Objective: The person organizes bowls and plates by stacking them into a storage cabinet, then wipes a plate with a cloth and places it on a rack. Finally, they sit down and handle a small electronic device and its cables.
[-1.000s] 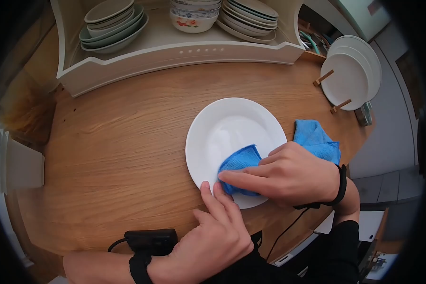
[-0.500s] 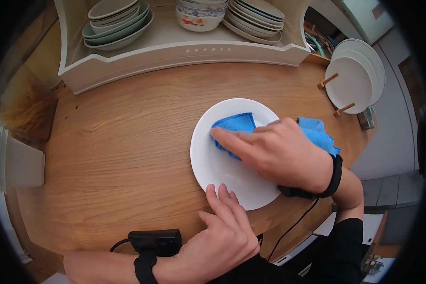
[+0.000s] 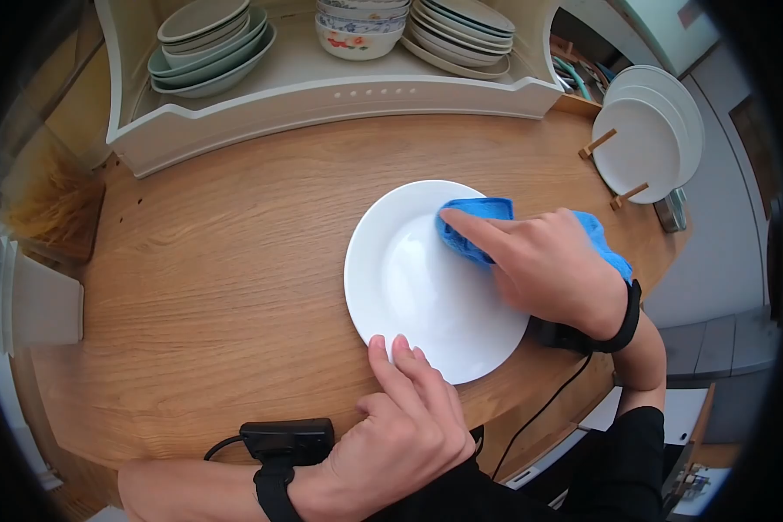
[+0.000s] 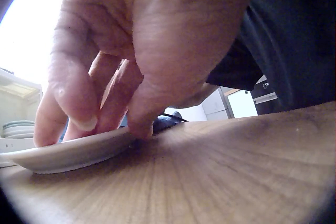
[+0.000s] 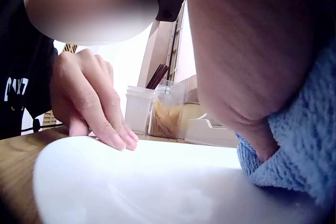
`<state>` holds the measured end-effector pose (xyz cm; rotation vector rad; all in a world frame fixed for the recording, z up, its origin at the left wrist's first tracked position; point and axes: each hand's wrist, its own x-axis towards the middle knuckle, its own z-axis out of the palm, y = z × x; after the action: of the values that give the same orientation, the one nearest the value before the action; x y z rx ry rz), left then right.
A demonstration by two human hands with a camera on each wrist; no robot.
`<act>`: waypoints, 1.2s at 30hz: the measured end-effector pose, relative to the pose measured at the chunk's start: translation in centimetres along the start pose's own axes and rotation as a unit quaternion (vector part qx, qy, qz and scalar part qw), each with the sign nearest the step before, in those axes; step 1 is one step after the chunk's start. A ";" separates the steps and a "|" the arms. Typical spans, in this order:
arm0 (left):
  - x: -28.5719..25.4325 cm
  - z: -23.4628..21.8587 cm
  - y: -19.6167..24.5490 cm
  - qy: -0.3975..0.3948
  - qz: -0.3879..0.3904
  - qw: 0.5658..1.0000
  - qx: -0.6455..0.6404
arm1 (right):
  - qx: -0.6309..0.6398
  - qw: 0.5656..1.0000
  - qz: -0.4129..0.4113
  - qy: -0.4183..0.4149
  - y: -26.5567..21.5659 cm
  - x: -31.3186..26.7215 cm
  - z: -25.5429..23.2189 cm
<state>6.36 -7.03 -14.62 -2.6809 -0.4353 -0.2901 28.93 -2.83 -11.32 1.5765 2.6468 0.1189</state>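
A round white plate (image 3: 409, 287) lies on the wooden table. On its far right part my right hand (image 3: 552, 274) grips a blue cloth (image 3: 474, 209), with the index finger laid along the cloth and pressing it onto the plate. More blue cloth (image 3: 605, 244) shows beyond that hand, and the fold between is hidden under it. In the right wrist view, bunched cloth (image 5: 299, 140) wraps close around the fingers. My left hand (image 3: 409, 426) rests its extended fingertips on the near left rim. The left wrist view shows those fingertips (image 4: 79, 124) at the rim.
Behind the plate stands a cream rack (image 3: 322, 109) with stacked bowls (image 3: 361, 39) and plates (image 3: 461, 39). White plates (image 3: 639, 148) stand upright in a wooden holder at right. White containers (image 3: 48, 296) and a clear box of noodles (image 3: 48, 204) line the left side.
My right hand has swept the blue cloth from the plate's near side, up across its far left part, then over to the far right. My left hand stays at the rim.
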 end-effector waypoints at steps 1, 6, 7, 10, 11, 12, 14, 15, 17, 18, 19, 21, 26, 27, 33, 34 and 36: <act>-0.2 0.3 0.2 -0.002 -0.008 1.000 0.001 | -0.007 0.999 0.023 -0.026 -0.1 -0.4 -0.5; -0.4 0.9 0.7 0.003 -0.018 1.000 0.009 | 0.002 0.997 0.062 -0.050 -0.4 -3.0 -0.9; -0.4 0.8 0.8 -0.002 -0.018 1.000 0.019 | 0.016 0.996 0.063 -0.062 -0.6 -3.5 -1.1; -0.4 0.8 0.9 -0.007 -0.017 0.999 0.030 | 0.050 0.993 0.053 -0.098 -1.0 -4.8 -2.0; -0.4 0.8 0.8 -0.008 -0.016 0.999 0.029 | 0.070 0.989 0.041 -0.122 -1.1 -5.2 -2.3; -0.4 0.8 0.8 -0.007 -0.016 0.999 0.030 | 0.077 0.991 0.012 -0.111 -1.2 -5.5 -2.4; -0.3 0.8 0.8 -0.013 -0.011 1.000 0.025 | 0.087 0.989 -0.016 -0.122 -1.1 -5.8 -2.4; -0.1 0.5 0.5 -0.012 -0.010 1.000 0.026 | 0.097 0.985 -0.046 -0.134 -1.0 -5.9 -2.4; 0.3 -0.2 -0.1 -0.013 0.016 1.000 0.017 | 0.108 0.981 -0.076 -0.146 -0.8 -5.8 -2.4; 0.4 -0.4 -0.1 -0.013 0.016 1.000 0.017 | 0.127 0.977 -0.095 -0.145 -0.7 -5.5 -2.4; 0.4 -0.4 -0.2 -0.021 0.022 0.999 0.020 | 0.147 0.972 -0.115 -0.144 -0.7 -5.2 -2.4; 0.4 -0.3 -0.2 -0.032 0.025 0.999 0.022 | 0.192 0.962 -0.139 -0.136 -0.8 -4.9 -1.9; 0.0 0.8 0.0 -0.016 0.026 0.999 0.022 | 0.150 0.969 -0.194 -0.042 -2.5 -3.6 -0.7; -0.1 0.8 0.2 -0.016 0.026 0.999 0.021 | 0.150 0.969 -0.194 -0.042 -2.7 -3.1 -0.5; 0.5 -1.0 -0.2 -0.070 0.008 0.997 0.033 | 0.046 0.982 -0.185 0.001 -3.0 -0.6 -0.1; 0.4 -0.9 -0.2 -0.067 0.015 0.996 0.048 | 0.044 0.983 -0.179 0.007 -2.6 -0.1 0.2; 0.4 -0.9 -0.2 -0.065 0.021 0.996 0.063 | 0.048 0.986 -0.161 0.019 -1.8 0.7 0.8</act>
<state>6.53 -7.09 -13.63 -2.5905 -0.4192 -0.0741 27.13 -3.02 -12.33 1.1552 2.9339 0.0071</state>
